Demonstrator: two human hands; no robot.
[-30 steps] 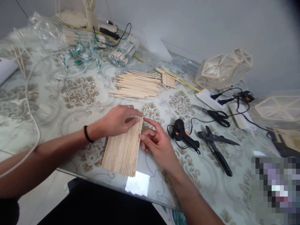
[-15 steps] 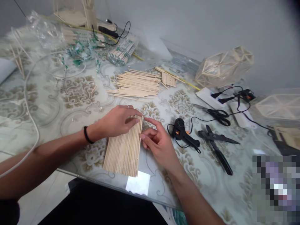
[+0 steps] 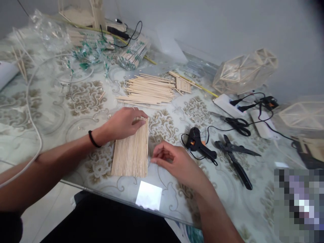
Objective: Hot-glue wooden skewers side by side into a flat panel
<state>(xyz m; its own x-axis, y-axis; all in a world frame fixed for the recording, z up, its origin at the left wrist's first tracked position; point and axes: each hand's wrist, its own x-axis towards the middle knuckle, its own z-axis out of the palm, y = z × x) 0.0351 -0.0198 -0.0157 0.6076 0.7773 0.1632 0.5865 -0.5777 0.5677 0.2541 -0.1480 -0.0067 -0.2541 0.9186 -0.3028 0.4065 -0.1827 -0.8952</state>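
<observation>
Two half-curled hands (image 3: 121, 124) (image 3: 176, 162), left holding panel (image 3: 130, 157)

Straw-coloured stick panel (image 3: 130, 155) on a floral tabletop (image 3: 58, 125).
The panel is pale straw, striped lengthwise by thin darker lines; the tabletop is whitish to grey-green, bearing brown flower motifs and grey-brown scrolls. Loose sticks (image 3: 149, 89) are plain cream-tan. The glue gun (image 3: 194, 140) is black with orange parts; the scissors (image 3: 236, 125) show black handles. The power strip (image 3: 226, 104) and the looping cable (image 3: 29, 108) are white. The wrapped bundle (image 3: 134, 55) carries green print on clear film. The wristband (image 3: 93, 139) and trousers (image 3: 106, 219) are black; the wall (image 3: 202, 27) is plain grey.
</observation>
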